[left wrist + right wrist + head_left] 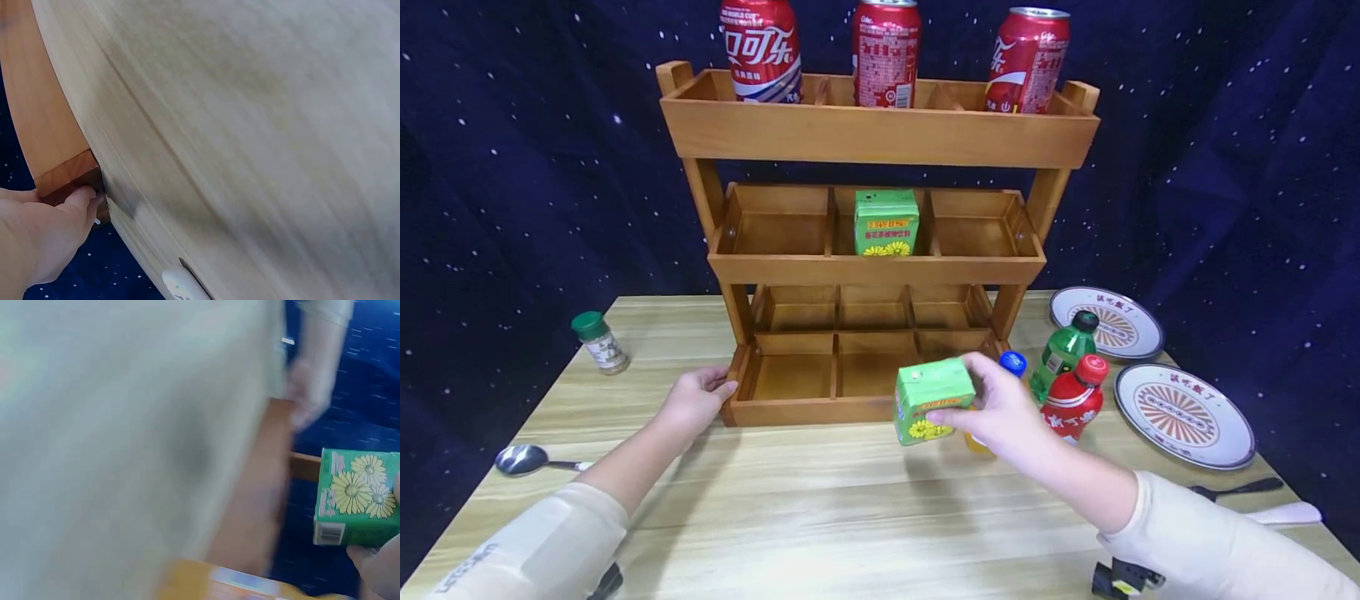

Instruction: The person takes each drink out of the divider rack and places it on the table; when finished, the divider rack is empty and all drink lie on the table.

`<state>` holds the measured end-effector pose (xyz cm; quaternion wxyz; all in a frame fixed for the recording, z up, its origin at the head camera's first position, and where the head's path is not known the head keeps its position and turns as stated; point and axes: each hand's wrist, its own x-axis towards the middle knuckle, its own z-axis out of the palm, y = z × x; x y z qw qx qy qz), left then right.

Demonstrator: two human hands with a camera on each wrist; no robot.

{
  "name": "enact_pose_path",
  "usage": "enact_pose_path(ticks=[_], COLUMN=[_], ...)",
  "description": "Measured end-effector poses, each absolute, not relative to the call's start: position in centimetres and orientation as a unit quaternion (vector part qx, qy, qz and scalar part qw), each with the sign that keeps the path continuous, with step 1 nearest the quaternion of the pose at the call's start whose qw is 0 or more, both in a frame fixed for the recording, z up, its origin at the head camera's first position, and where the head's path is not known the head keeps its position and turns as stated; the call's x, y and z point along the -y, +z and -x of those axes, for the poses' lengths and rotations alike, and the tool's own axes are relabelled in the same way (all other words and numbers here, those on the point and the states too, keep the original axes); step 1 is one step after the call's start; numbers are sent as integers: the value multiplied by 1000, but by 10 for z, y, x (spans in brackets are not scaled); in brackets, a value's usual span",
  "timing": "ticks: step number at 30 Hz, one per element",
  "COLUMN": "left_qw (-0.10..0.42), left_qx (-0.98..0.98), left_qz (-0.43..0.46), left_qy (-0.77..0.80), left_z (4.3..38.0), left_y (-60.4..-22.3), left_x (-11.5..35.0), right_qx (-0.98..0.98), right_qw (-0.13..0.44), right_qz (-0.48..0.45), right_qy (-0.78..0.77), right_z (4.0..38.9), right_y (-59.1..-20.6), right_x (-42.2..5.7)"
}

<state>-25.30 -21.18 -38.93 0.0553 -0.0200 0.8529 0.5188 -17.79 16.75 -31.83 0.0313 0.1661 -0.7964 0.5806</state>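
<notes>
My right hand (996,408) holds a green drink carton (931,402) with yellow flowers, thumb in front and fingers behind. The carton is above the table, before the bottom tier of a three-tier wooden shelf (880,137). In the right wrist view the same carton (356,497) shows its flowers and a barcode. At the shelf's lower left corner, my left hand (696,404) grips the end; in the left wrist view the thumb and fingers of that hand (53,228) close around the wooden corner. A similar green carton (886,223) stands in the middle tier's centre compartment.
Three red cola cans (886,54) stand on the top tier. Right of the shelf are a green bottle (1063,354), a red bottle (1075,400), a blue-capped bottle (1012,363) and two plates (1183,415). Leftward are a green-capped shaker (601,343) and a spoon (523,459).
</notes>
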Motion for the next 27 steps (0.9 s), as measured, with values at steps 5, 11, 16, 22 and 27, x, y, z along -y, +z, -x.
enact_pose_path(ticks=[5,11,16,22,27], left_qw=[55,55,56,56,56], left_qx=[-855,-857,-857,-858,-857], left_qz=[16,18,18,13,10], left_qy=[516,513,511,511,512], left_z=[253,251,252,252,252], left_y=[-388,-388,-388,-389,-390], left_x=[210,211,212,212,213], right_qx=[839,857,866,868,872], right_qw=[23,24,25,32,44], right_qz=[-136,-127,-114,-94,-76], right_qy=[526,499,487,487,481], right_z=[183,184,185,186,185], right_y=[-354,-370,-375,-379,-380], right_x=[-163,-158,-157,-155,-152])
